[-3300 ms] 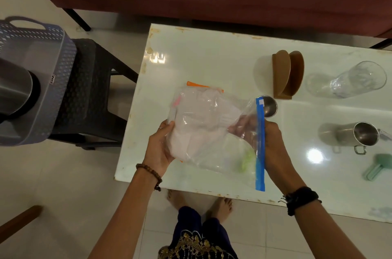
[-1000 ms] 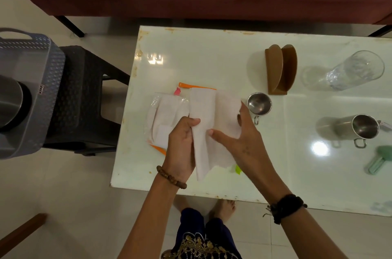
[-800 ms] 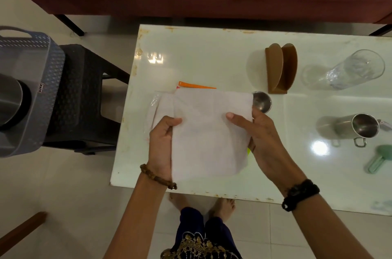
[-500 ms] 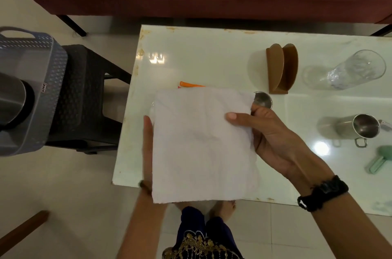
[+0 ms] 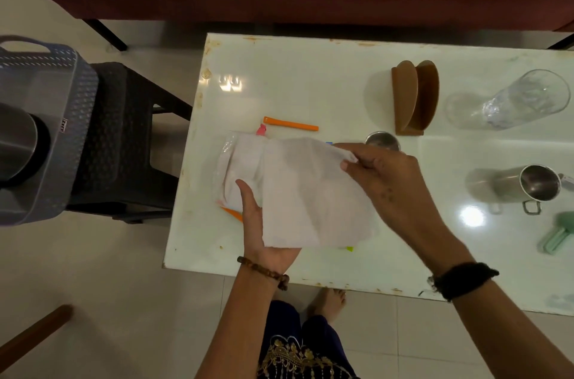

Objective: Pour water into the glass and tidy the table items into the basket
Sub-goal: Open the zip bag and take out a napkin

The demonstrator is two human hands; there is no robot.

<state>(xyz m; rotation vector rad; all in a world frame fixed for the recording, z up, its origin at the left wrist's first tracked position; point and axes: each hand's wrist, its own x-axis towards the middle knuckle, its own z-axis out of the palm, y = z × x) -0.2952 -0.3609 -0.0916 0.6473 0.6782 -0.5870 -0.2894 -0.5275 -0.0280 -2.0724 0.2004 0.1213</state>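
A white paper napkin [image 5: 310, 192] hangs unfolded between both hands over the white table [image 5: 310, 74]. My left hand [image 5: 264, 229] supports its lower left edge from below. My right hand [image 5: 388, 183] pinches its upper right corner. Under the napkin lies a clear plastic bag of napkins [image 5: 230, 167]. A tall clear glass [image 5: 521, 99] stands at the far right. A steel mug [image 5: 534, 186] lies on its side to its near side. The grey basket [image 5: 62, 130] sits on a black stool [image 5: 124, 136] at the left, holding a steel jug [image 5: 15, 145].
A brown wooden napkin holder [image 5: 414, 97] stands behind my right hand. A small steel cup [image 5: 382, 141] peeks out beside it. An orange clip [image 5: 290, 124] lies behind the bag. A green item [image 5: 556, 235] sits at the right edge. My feet are below the table's near edge.
The plastic bag was put down and a folded napkin taken out and opened flat. It now sags as my right hand pulls its corner to the right.
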